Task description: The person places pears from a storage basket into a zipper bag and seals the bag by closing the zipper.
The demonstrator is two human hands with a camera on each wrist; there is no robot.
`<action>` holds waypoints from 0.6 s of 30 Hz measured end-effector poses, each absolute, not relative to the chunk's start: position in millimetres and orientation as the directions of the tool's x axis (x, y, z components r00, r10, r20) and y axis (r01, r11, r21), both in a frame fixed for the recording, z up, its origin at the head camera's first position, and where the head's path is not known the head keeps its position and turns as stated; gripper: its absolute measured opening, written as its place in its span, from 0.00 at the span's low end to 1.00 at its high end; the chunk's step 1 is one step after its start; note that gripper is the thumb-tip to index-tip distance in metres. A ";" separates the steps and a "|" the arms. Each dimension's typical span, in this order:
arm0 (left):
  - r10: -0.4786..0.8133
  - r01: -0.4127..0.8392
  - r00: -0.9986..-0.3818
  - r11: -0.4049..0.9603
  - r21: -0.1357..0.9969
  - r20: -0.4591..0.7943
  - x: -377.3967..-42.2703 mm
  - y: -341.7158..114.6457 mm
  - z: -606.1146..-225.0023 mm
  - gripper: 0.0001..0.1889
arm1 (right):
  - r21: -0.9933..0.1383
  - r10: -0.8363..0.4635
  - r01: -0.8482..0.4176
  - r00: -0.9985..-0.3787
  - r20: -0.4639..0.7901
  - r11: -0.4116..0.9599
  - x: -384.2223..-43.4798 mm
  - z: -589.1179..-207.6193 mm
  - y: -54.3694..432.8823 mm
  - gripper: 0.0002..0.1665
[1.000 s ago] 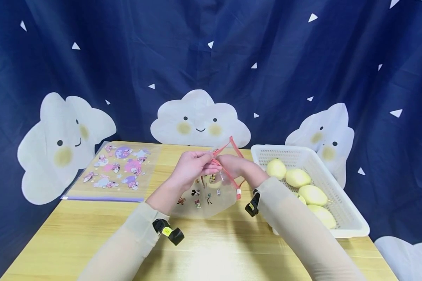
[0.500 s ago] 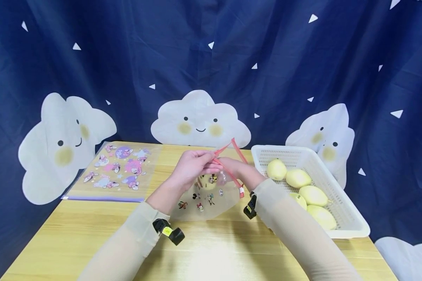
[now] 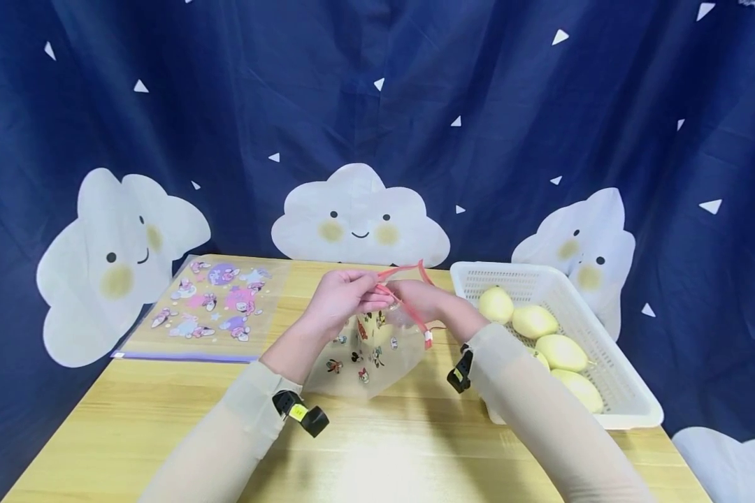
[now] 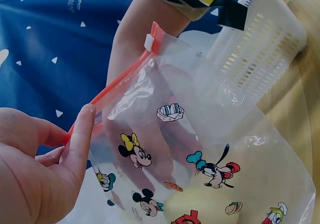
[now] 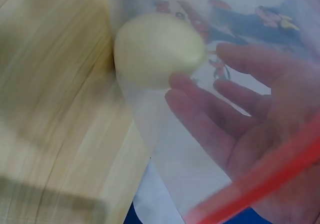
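A clear zip bag (image 3: 399,360) with cartoon prints and a red slider edge stands over the middle of the table. My left hand (image 3: 346,295) pinches its red rim between thumb and fingers, as the left wrist view also shows. Through the bag's mouth reaches my right hand (image 5: 265,109), its fingers loosely spread inside the plastic. A pale yellow pear (image 5: 155,49) lies low in the bag, just beyond those fingertips. The fingers do not wrap round it; whether one fingertip touches it I cannot tell.
At the right stands a white perforated basket (image 3: 629,391) with several pale yellow pears (image 3: 560,351). A flat printed bag (image 3: 207,300) with a purple slider lies at the left of the wooden table (image 3: 163,433). A dark blue cloud-print curtain (image 3: 377,42) hangs behind.
The peak of the bag's red rim has sunk and its mouth looks flatter. The right wrist has shifted slightly right, while the left hand keeps its pinch on the rim.
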State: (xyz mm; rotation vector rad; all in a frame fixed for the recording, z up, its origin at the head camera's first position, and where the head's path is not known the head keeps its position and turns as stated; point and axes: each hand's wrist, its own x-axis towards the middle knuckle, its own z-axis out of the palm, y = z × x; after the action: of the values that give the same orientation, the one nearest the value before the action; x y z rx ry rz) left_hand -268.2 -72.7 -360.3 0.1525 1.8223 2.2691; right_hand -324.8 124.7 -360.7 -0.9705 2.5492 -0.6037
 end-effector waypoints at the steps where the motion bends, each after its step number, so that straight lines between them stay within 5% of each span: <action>1: 0.239 -0.112 -0.969 -0.199 0.974 -0.063 -268.5 -73.0 -360.8 0.18 | -0.496 -0.678 -0.532 -0.714 -0.173 0.686 -324.5 -360.1 126.2 0.31; 8: 0.222 -0.125 -0.972 -0.186 0.975 -0.082 -271.9 -74.5 -365.6 0.18 | -0.502 -0.600 -0.447 -0.776 -0.195 0.740 -313.3 -351.1 140.9 0.25; 18: 0.199 -0.135 -0.975 -0.186 0.973 -0.097 -273.8 -78.9 -368.2 0.18 | -0.678 -0.572 -0.319 -0.800 -0.182 0.662 -300.3 -341.4 177.2 0.28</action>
State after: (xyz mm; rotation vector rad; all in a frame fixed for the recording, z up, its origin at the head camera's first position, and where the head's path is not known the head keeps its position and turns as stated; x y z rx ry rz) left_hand -273.8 -78.9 -368.2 0.0750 1.8488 2.2644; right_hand -300.3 177.2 -341.4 -0.7007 2.4984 -0.9152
